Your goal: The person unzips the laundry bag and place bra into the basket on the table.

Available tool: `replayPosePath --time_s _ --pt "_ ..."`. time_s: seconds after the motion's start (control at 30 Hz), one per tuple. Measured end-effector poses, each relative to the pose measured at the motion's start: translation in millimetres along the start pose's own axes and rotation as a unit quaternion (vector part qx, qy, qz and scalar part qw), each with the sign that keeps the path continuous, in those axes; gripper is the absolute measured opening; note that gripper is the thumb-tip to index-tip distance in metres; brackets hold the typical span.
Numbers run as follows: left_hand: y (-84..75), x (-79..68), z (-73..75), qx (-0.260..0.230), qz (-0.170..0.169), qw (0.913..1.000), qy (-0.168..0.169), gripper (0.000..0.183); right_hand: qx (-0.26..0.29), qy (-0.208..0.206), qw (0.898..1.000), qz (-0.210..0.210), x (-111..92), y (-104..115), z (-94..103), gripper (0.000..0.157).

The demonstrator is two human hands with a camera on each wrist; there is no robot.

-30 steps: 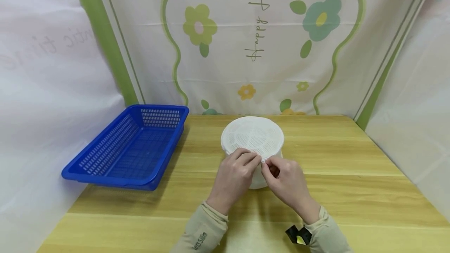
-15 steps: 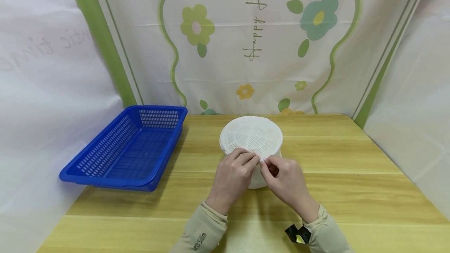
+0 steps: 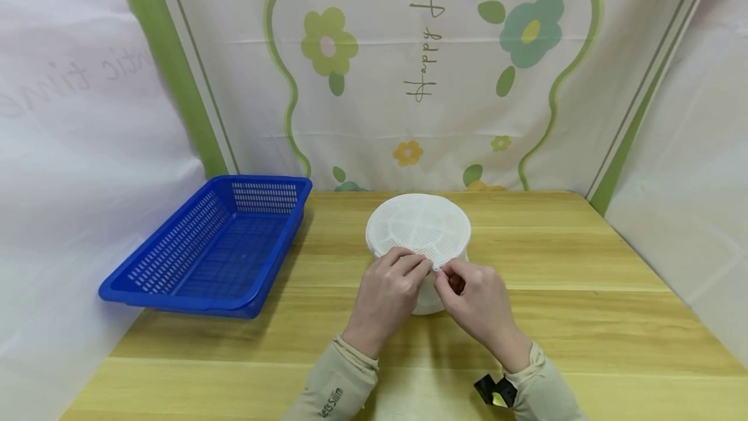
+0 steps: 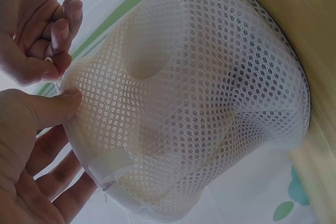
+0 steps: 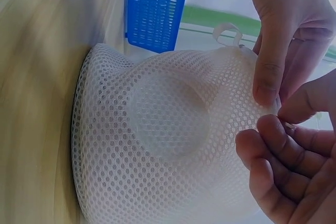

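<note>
A white mesh laundry bag (image 3: 417, 223) stands upright on the table with its round top facing up. My left hand (image 3: 388, 291) grips the near edge of that top. In the left wrist view its thumb presses the mesh, with the other fingers behind the rim. Close beside it, my right hand (image 3: 482, 301) pinches a small pale piece (image 5: 290, 126) at the rim, which looks like a zipper pull. Most of this piece is hidden by the fingertips. The right wrist view shows a white fabric loop (image 5: 228, 32) on the bag's edge. A pale round shape shows through the mesh.
A blue plastic basket (image 3: 234, 255) with slotted walls stands at the left of the wooden table (image 3: 561, 330). Curtains with printed flowers (image 3: 374, 83) hang behind and at both sides. A small black device (image 3: 495, 390) sits at the right wrist.
</note>
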State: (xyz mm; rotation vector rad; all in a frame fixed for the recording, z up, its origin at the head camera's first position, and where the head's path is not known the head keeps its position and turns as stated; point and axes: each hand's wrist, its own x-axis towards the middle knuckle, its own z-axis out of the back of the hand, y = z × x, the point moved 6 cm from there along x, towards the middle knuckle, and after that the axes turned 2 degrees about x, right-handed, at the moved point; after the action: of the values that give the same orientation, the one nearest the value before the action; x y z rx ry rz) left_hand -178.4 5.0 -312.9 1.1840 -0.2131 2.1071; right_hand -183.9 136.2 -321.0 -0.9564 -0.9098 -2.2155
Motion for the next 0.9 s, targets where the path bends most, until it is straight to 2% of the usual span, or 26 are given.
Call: replayPosePath --time_s 0.3,0.5,0.9 --pt "0.0 0.0 -0.5 0.004 0.000 1.0000 0.000 0.012 -0.029 -0.006 1.000 0.004 0.2 3.4 3.0 0.016" --pt "-0.7 0.5 -0.4 0.001 -0.003 1.0000 -0.003 0.012 -0.043 -0.017 0.999 0.004 -0.5 4.2 5.1 0.019" --pt "-1.7 0.5 -0.5 0.002 -0.005 1.0000 -0.001 0.015 -0.047 -0.032 0.998 0.004 -0.7 4.6 8.0 0.022"
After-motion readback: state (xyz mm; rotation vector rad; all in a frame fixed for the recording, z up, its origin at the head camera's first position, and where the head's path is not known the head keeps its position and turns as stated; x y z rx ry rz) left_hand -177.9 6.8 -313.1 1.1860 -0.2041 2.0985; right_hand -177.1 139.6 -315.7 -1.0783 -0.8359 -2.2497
